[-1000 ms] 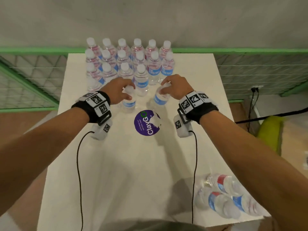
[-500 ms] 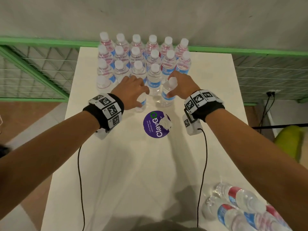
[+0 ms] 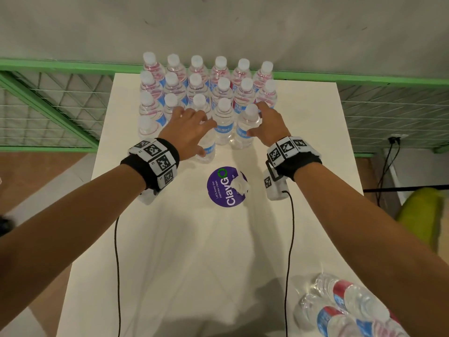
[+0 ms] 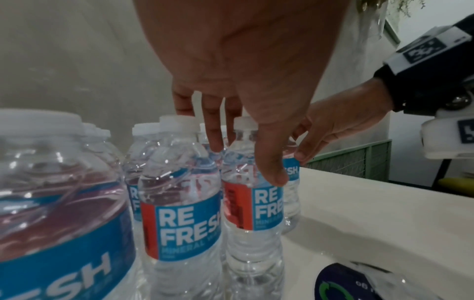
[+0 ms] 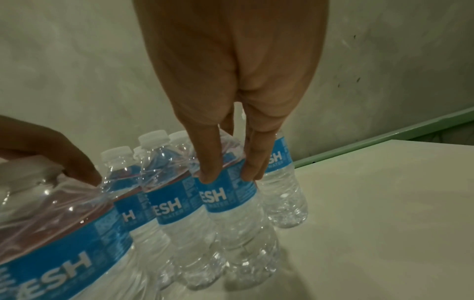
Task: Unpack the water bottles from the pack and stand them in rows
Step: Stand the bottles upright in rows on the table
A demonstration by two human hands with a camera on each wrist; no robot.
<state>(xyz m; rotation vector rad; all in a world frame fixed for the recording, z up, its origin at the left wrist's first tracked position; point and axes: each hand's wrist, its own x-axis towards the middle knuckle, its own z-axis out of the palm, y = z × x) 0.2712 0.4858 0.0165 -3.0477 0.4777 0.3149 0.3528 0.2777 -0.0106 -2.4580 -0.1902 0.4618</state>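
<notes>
My left hand (image 3: 192, 132) curls around a bottle (image 3: 206, 148) at the near side of the standing block (image 3: 206, 93), thumb on its front and fingers spread over its top. My right hand (image 3: 267, 125) holds the next bottle (image 3: 245, 128) by its label, fingers almost straight, thumb opposite. Both bottles look upright and seated on the bench (image 3: 170, 263).

Progress, my judgement: three full rows stand against the far edge of the bench; the fourth row, nearest me, is part filled. The pack (image 3: 347, 310), lying near the bench's near right corner, holds a few bottles on their sides. Exact count unclear. So most of the job is done.

Room: between the block and me the bench is bare apart from a purple sticker (image 3: 226, 187). Right of the block is free surface; left of it only a narrow strip. The pack sits close to the bench edge.
</notes>
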